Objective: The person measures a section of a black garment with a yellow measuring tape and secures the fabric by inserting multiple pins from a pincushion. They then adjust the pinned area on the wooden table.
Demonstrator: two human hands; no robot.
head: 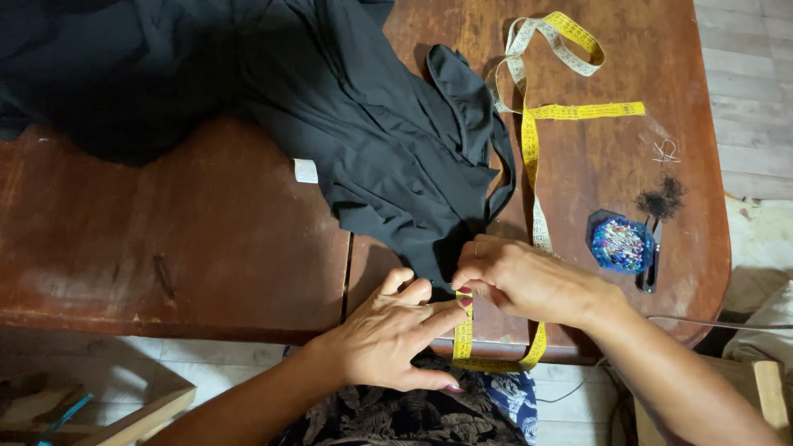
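measuring under way, judging by layout: yellow measuring tape laid along black garment edge at table's near side. right hand pinches tape against the hem. left hand mostly open, fingers pressing cloth. pins in blue dish appear unused.

Black cloth, yellow tape measure, blue pin holder.
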